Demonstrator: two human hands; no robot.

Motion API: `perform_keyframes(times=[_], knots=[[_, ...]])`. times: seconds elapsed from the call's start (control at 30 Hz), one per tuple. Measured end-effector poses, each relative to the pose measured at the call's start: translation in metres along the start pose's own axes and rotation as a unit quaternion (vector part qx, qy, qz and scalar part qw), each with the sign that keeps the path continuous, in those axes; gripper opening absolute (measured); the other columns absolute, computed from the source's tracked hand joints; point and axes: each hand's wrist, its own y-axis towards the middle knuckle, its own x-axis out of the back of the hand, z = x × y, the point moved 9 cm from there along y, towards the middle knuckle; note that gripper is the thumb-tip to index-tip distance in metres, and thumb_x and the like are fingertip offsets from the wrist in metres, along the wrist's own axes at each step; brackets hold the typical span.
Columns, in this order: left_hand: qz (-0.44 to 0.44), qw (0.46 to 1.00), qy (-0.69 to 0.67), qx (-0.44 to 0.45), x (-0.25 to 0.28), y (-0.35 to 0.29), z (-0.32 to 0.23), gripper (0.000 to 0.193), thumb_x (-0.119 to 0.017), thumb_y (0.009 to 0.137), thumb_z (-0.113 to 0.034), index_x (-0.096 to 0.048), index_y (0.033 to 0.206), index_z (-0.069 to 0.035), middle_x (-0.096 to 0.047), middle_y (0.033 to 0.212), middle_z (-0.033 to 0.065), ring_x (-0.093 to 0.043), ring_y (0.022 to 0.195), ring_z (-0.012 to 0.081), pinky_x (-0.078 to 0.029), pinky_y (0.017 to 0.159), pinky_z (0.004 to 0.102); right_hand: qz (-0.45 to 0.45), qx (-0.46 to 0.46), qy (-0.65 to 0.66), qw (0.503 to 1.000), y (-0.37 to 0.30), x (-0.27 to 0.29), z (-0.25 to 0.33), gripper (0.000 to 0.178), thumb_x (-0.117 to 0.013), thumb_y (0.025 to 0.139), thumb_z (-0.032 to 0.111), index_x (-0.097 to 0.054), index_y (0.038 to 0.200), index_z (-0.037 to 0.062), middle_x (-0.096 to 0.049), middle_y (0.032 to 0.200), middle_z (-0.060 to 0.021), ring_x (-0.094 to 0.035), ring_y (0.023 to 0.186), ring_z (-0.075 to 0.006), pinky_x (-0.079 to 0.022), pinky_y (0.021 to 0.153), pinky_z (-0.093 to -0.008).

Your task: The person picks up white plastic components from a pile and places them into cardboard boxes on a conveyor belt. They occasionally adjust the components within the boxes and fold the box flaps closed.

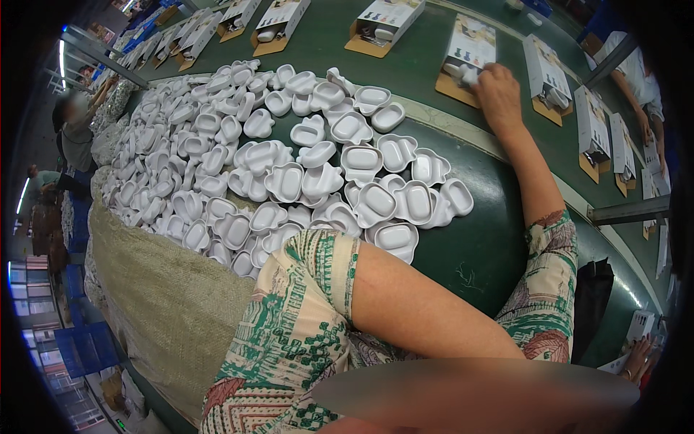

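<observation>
My right hand point(499, 94) reaches across to an open printed carton point(471, 43) lying on the green conveyor. Its curled fingers grip a white plastic piece point(465, 73) at the carton's open end, above the brown flap point(457, 90). The fingers partly cover that piece, so its full shape cannot be made out. My left forearm point(434, 304) crosses toward the lower right, and the left hand is hidden behind a blurred patch. A large heap of white plastic shells point(289, 166), each with a rounded rectangular recess, spreads left of my right arm.
More open cartons point(384, 25) line the conveyor point(325, 54) on both sides. A woven sack point(159, 282) lies by the heap. Metal posts point(629, 213) stand at the right. Another person's hands point(643, 130) are near cartons at far right; further people stand at left.
</observation>
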Motion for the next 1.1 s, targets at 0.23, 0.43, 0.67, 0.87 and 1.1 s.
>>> perform_keyframes(times=[0.23, 0.43, 0.67, 0.87, 1.1], knots=[[-0.033, 0.998, -0.024, 0.051, 0.014, -0.005, 0.0, 0.017, -0.057, 0.086, -0.014, -0.059, 0.099, -0.003, -0.062, 0.094, 0.0043, -0.056, 0.082, 0.015, -0.045, 0.072, 0.0285, -0.009, 0.093, 0.176, 0.98, 0.003, 0.01, 0.072, 0.019, -0.061, 0.072, 0.009, -0.059, 0.091, 0.0058, -0.057, 0.106, -0.0103, -0.054, 0.101, -0.0276, -0.044, 0.083, -0.0376], [-0.047, 0.992, -0.052, 0.106, 0.02, -0.007, 0.007, 0.015, -0.058, 0.085, -0.014, -0.06, 0.096, -0.004, -0.062, 0.092, 0.0038, -0.056, 0.08, 0.0152, -0.045, 0.07, 0.0283, 0.059, 0.242, 0.286, 0.925, -0.008, 0.005, 0.15, 0.008, -0.058, 0.074, 0.009, -0.058, 0.082, 0.0066, -0.056, 0.101, -0.009, -0.053, 0.098, -0.0264, -0.043, 0.079, -0.0365], [-0.176, 0.852, 0.442, 0.217, 0.1, -0.064, -0.031, 0.016, -0.058, 0.082, -0.007, -0.059, 0.098, -0.004, -0.06, 0.094, 0.0107, -0.057, 0.091, 0.0248, -0.045, 0.082, 0.0334, -0.004, 0.139, 0.204, 0.969, 0.004, 0.002, 0.088, 0.009, -0.056, 0.077, 0.011, -0.057, 0.082, 0.0039, -0.055, 0.098, -0.0089, -0.052, 0.095, -0.0265, -0.043, 0.079, -0.037], [-0.169, 0.515, 0.789, 0.288, 0.16, -0.151, -0.072, 0.037, -0.065, 0.077, -0.016, -0.055, 0.112, -0.007, -0.047, 0.124, 0.0183, -0.041, 0.12, 0.0384, -0.036, 0.093, 0.0519, -0.055, 0.059, 0.045, 0.996, 0.043, -0.033, 0.031, 0.012, -0.053, 0.078, 0.011, -0.06, 0.086, 0.0045, -0.056, 0.096, -0.0095, -0.054, 0.094, -0.0255, -0.044, 0.076, -0.0389], [-0.191, 0.445, 0.789, 0.378, 0.199, -0.187, -0.058, 0.045, -0.059, 0.085, -0.03, -0.049, 0.125, -0.012, -0.039, 0.136, 0.0163, -0.032, 0.13, 0.0366, -0.029, 0.099, 0.0543, -0.084, -0.009, 0.116, 0.99, 0.037, -0.022, 0.021, 0.014, -0.055, 0.077, 0.011, -0.059, 0.091, 0.009, -0.057, 0.092, -0.0085, -0.057, 0.09, -0.0268, -0.047, 0.072, -0.0395]])
